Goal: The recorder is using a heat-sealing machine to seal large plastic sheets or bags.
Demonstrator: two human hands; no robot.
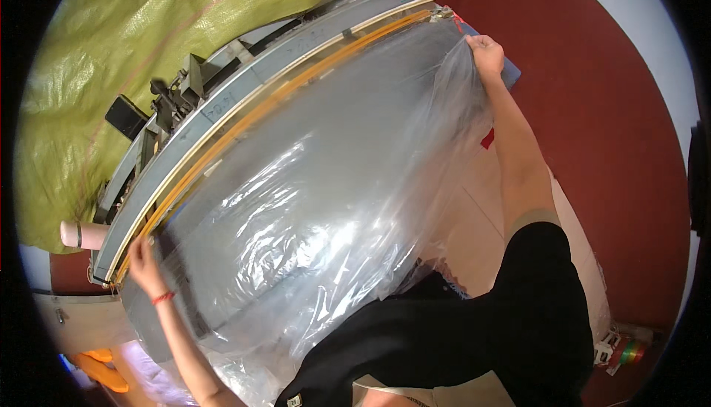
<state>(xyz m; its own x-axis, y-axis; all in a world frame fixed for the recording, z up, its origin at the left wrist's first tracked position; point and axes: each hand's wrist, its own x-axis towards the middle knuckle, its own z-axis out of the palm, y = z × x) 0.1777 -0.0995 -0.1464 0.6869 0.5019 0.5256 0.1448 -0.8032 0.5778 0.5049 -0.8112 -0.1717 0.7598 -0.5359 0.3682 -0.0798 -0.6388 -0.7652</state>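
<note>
Right hand (pixel 486 56) pinches film (pixel 296 237) near the frame (pixel 259 72)'s far-right corner — left hand (pixel 145 268) curled, hold unclear — and uneven pulling could crease it.

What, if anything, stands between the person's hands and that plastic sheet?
Nothing visible: the right hand pinches the clear plastic sheet at its right edge. The left hand is near the sheet's left end; whether it grips is unclear.

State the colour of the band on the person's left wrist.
The wristband is red; it shows in the head view, the only one here.
</note>
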